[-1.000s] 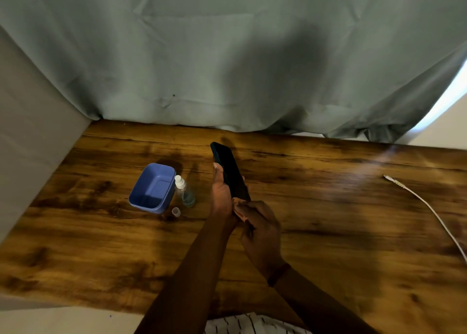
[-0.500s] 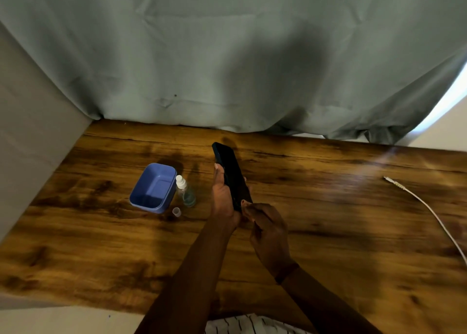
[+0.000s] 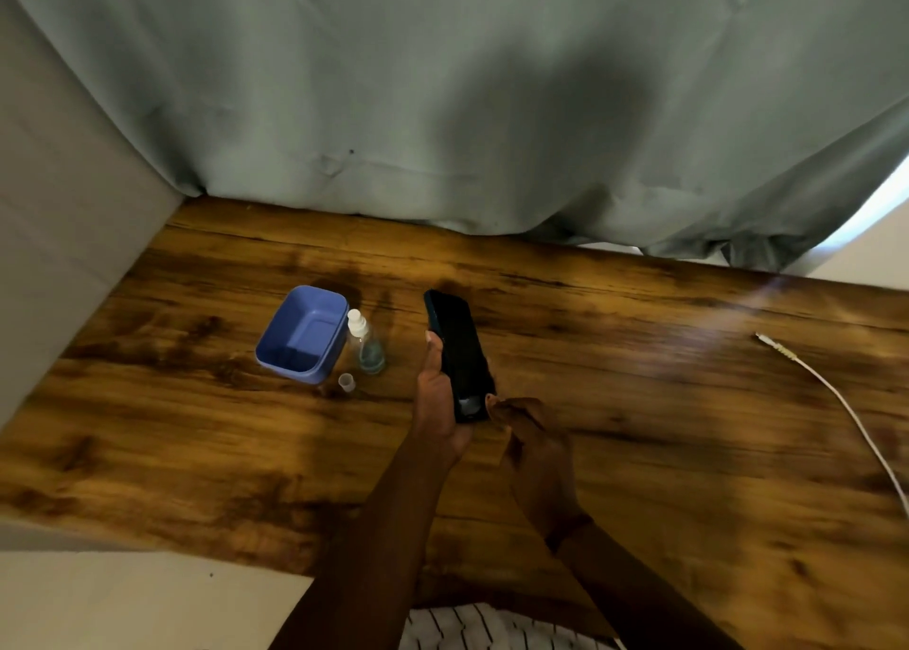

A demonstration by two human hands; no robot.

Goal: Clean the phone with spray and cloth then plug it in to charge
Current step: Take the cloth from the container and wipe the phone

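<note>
Right of the blue tub (image 3: 294, 370), the left hand (image 3: 438, 403) is gripping the dark phone (image 3: 460, 349) above the table (image 3: 639, 403), its thumb lying along one edge and its fingers curling behind. The right hand (image 3: 536, 448) is bunching its fingertips at the phone's near corner, perhaps pinching something, though it is too dark to tell. The spray bottle (image 3: 366, 344) is standing just beside the tub, a small cap (image 3: 346, 382) is sitting nearby, and the white cable (image 3: 836, 393) is lying far to the tub's right.

No text, label, brand, number or sign can be read anywhere in view. The phone (image 3: 457, 349) shows only a dark, unlit side with no legible marks. The spray bottle (image 3: 366, 349) is too small and blurred to tell whether it carries any print.
</note>
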